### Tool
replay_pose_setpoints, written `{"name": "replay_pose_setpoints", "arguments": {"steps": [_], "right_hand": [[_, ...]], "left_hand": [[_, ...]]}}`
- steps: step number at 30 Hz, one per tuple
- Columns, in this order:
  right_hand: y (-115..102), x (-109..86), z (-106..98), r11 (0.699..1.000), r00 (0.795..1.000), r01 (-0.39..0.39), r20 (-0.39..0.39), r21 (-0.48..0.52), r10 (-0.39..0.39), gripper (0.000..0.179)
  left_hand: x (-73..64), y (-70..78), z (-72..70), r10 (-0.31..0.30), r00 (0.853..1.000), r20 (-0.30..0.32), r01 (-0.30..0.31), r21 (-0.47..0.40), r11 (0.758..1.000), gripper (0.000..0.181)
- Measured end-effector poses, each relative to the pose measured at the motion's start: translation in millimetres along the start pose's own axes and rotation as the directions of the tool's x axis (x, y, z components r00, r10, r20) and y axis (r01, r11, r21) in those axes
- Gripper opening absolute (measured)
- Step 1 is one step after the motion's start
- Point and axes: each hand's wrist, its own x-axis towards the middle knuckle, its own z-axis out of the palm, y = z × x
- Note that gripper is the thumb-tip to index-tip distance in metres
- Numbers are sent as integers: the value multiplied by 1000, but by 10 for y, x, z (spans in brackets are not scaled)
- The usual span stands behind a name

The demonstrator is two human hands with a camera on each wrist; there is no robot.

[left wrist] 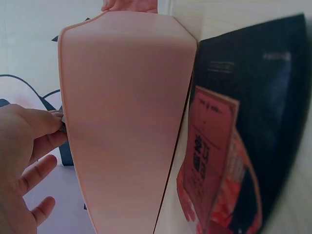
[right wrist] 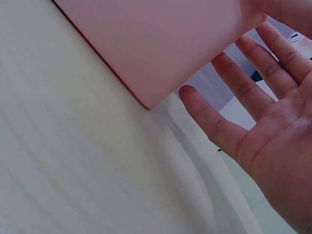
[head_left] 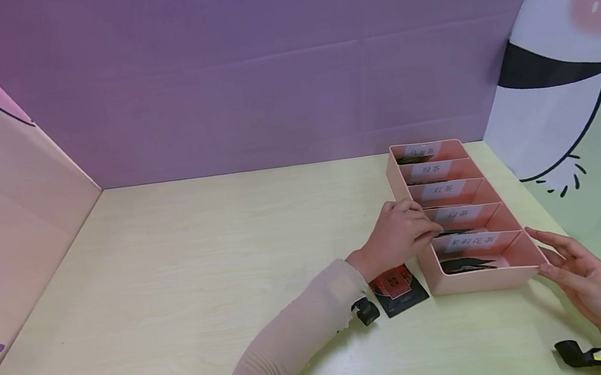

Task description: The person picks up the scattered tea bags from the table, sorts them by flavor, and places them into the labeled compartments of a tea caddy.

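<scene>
A pink box with several compartments in a row stands on the table's right side. Chinese tea labels mark its compartments. My left hand reaches over the box's left wall into the second compartment from the near end. Thumb and forefinger pinch a dark tea packet, mostly hidden by the box and fingers. With fingers fairly straight and spread, my right hand touches the box's near right corner, thumb at the rim. A dark tea packet with a red label lies flat beside the box's left wall, under my left wrist.
More dark packets lie in the nearest compartment, and dark edges show in several others. A purple wall closes off the back of the pale wooden table. A panda-printed panel stands along the right.
</scene>
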Motion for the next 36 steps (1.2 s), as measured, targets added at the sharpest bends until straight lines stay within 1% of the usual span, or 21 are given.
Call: {"name": "replay_pose_setpoints", "arguments": {"steps": [6,10,12,14,17,21,24,27,30,33,36], "right_hand": [[-2,-20,5,1000,1000,2,-10,-10,-2,55],[-3,-24,8,1000,1000,-7,-18,-21,6,56],[-5,-25,9,1000,1000,-13,-23,-22,12,56],[-6,-25,9,1000,999,-19,-28,-25,18,57],[-14,-24,14,999,999,-26,-33,-45,24,57],[-15,-12,18,999,1000,-22,-16,-30,21,56],[-14,1,18,1000,1000,-16,-1,-1,16,56],[-18,10,23,1000,1000,-19,0,1,19,57],[-25,10,27,1000,1000,-16,-3,-2,16,57],[-27,6,27,1000,1000,-13,-7,2,13,57],[-27,4,23,1000,1000,-19,-12,3,19,57]], "left_hand": [[-12,3,17,-25,996,86,23,31,999,21],[-21,-19,18,-16,988,154,7,57,998,26],[-23,-31,10,-6,984,177,-5,63,998,28],[-25,-41,1,1,982,188,-13,64,998,28],[-32,-60,-16,6,982,188,-15,49,999,28],[-66,-101,-46,10,983,184,-15,25,1000,28],[-124,-142,-88,2,981,193,-3,6,1000,29],[-206,-195,-121,-24,975,219,28,-12,1000,31],[-303,-252,-134,-72,964,256,86,-45,995,37],[-398,-308,-135,-133,944,301,162,-76,984,44],[-478,-342,-145,-195,919,342,237,-85,968,50]]}}
